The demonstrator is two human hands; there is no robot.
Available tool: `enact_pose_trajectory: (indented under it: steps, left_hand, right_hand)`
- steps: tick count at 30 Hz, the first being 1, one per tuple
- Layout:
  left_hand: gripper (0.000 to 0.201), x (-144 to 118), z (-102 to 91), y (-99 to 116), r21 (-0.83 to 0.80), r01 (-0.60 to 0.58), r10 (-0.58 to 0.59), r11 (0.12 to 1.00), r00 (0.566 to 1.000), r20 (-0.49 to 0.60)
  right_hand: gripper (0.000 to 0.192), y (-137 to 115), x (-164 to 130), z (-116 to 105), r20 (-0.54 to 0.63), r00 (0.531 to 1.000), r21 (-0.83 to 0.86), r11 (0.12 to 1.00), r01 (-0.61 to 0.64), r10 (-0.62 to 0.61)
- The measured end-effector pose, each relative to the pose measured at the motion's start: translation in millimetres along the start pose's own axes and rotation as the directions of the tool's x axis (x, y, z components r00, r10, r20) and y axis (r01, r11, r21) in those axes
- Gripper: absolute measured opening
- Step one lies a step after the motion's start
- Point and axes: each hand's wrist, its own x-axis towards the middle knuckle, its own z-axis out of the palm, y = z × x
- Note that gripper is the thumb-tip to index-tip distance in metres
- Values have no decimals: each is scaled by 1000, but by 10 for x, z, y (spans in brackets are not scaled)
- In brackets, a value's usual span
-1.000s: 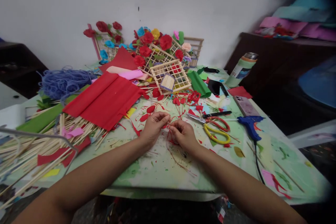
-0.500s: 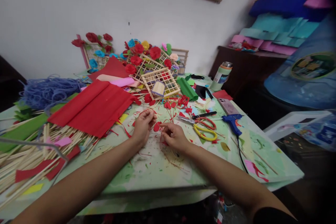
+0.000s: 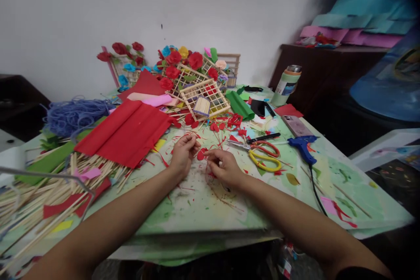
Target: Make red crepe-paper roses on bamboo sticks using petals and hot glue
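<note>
My left hand (image 3: 184, 154) is over the middle of the table, thumb and fingertips pinched together; whatever is between them is too small to make out. Facing it, my right hand (image 3: 225, 168) has curled fingers, its index fingertip at the edge of a small round red paper piece (image 3: 201, 154). Whether the fingers grip that piece or only meet it, I cannot tell. Thin red strips and scraps lie on the tablecloth (image 3: 183, 214) under both hands. Right of my right hand are yellow-handled scissors (image 3: 265, 162), orange-handled scissors (image 3: 269, 148) and a black pen (image 3: 264, 138).
Red crepe paper (image 3: 126, 133) covers thin wooden sticks (image 3: 62, 197) at left, near tangled blue cord (image 3: 77, 116). Stick lattices (image 3: 205, 98) with paper flowers stand behind. Toward the right are a blue glue gun (image 3: 303, 146) with its cord, a phone (image 3: 297, 126) and a bottle (image 3: 286, 86).
The camera view has tilted down and shifted left, so the table things appear farther right and slightly higher. My hands keep nearly the same pose around the red paper piece.
</note>
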Motion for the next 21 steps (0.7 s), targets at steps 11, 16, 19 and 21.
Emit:
enact_pose_trajectory:
  steps: [11, 16, 19, 21]
  left_hand:
    - [16, 11, -13, 30, -45, 11, -12, 999, 1000, -18]
    - [17, 37, -38, 25, -51, 37, -39, 998, 999, -32]
    - [19, 25, -38, 1, -27, 68, -68, 997, 998, -14]
    - [20, 5, -34, -18, -8, 92, -92, 996, 996, 1]
  right_hand:
    - [11, -74, 18, -84, -121, 993, 43, 999, 15, -9]
    - [23, 101, 131, -258, -338, 937, -23, 994, -105, 91]
    - [24, 239, 192, -332, -364, 923, -31, 989, -143, 122]
    - [23, 297, 215, -366, -373, 919, -43, 987, -154, 127]
